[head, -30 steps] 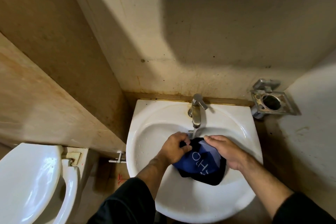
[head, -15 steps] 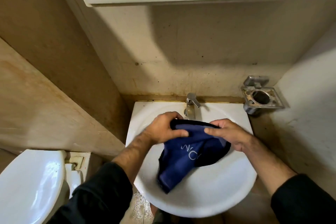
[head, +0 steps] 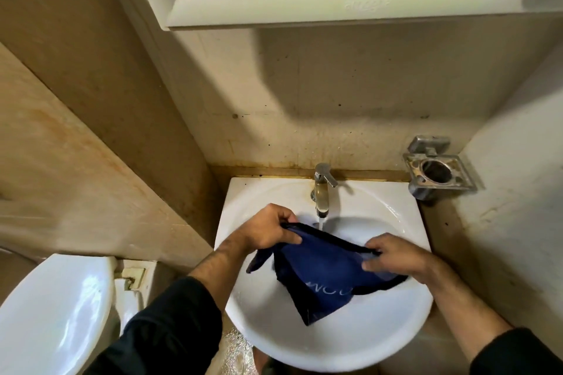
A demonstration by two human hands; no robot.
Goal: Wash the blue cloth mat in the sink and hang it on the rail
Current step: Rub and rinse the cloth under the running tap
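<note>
The blue cloth mat, dark-edged with pale lettering, hangs spread over the white sink. My left hand grips its upper left edge near the tap. My right hand pinches its upper right edge, lower and to the right. Between my hands the top edge is stretched and a corner droops toward the basin. Water runs from the chrome tap onto the mat's top edge. No rail is in view.
A white toilet with its lid down stands at the lower left. A metal holder is fixed to the right wall beside the sink. A mirror cabinet juts out above. Stained walls close in on both sides.
My hands have pulled apart, and the bunched mat has opened into a spread sheet. My right hand has dropped lower and moved right. The camera has tilted up.
</note>
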